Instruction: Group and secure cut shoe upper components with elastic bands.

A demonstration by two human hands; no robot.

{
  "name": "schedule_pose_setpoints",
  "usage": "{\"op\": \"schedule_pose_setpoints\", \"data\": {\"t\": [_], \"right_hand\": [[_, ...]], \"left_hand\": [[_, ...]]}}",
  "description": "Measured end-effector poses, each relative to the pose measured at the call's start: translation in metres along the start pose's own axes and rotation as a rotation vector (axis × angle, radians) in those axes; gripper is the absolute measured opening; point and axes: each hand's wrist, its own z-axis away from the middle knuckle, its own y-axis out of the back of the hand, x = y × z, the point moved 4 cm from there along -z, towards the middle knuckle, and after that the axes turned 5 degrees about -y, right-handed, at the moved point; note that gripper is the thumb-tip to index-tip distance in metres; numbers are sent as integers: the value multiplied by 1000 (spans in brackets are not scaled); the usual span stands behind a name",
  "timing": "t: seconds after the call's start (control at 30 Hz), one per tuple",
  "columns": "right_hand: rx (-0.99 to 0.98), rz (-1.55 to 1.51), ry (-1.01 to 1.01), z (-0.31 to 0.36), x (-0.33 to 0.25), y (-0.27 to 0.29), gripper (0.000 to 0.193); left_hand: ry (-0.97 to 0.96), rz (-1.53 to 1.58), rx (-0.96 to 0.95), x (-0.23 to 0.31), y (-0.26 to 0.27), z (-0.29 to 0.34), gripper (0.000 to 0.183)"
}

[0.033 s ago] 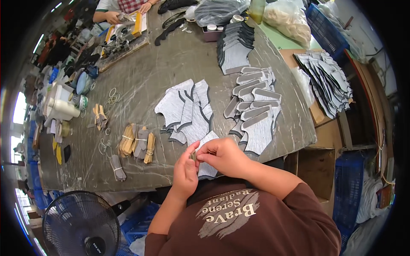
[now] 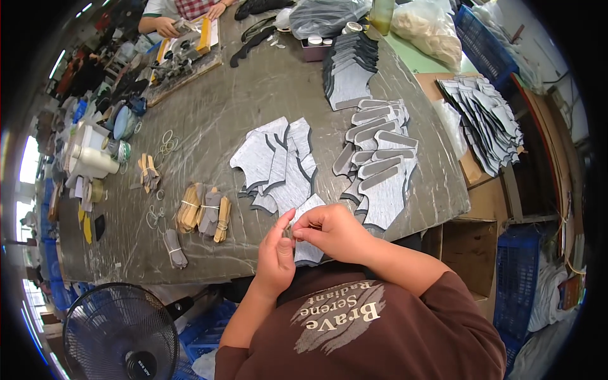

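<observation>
Both my hands meet at the table's near edge, over a light grey, dark-edged cut piece [image 2: 308, 252]. My right hand [image 2: 334, 233] is closed in a pinch, its fingertips touching those of my left hand [image 2: 275, 259]. The left fingers point upward and are pressed close to the thumb. Something small and thin, perhaps tan, sits between the fingertips, mostly hidden. Just beyond lie overlapping grey cut pieces [image 2: 256, 158]. To their right spreads a fanned row of similar pieces [image 2: 386, 206] bearing darker grey rounded strips [image 2: 380, 168].
Tied bundles of tan strips [image 2: 188, 212] and grey strips [image 2: 209, 214] lie left on the table [image 2: 209, 126]. A dark stack of pieces [image 2: 351, 82] stands at the back. A fan [image 2: 120, 335] is lower left. Across the table, a person's hand [image 2: 166, 27] works at a yellow-edged frame [image 2: 204, 37].
My fingertips have shifted slightly, and less of the small tan thing shows between them. The person's hand across the table has moved a little.
</observation>
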Motion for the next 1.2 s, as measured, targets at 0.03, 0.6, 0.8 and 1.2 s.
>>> {"op": "schedule_pose_setpoints", "data": {"t": [0.03, 0.6, 0.8, 1.2], "right_hand": [[-14, 20, -54, 0, 2, 0, 11], [-204, -586, -485, 3, 27, -2, 3], [-220, -664, -500, 6, 30, -9, 7], [-309, -768, -445, 7, 35, -13, 2]], "left_hand": [[-126, -287, -13, 6, 1, 0, 57], [-96, -119, -141, 7, -3, 3, 59], [-34, 60, -154, -9, -6, 9, 83], [286, 719, -76, -10, -17, 7, 55]]}}
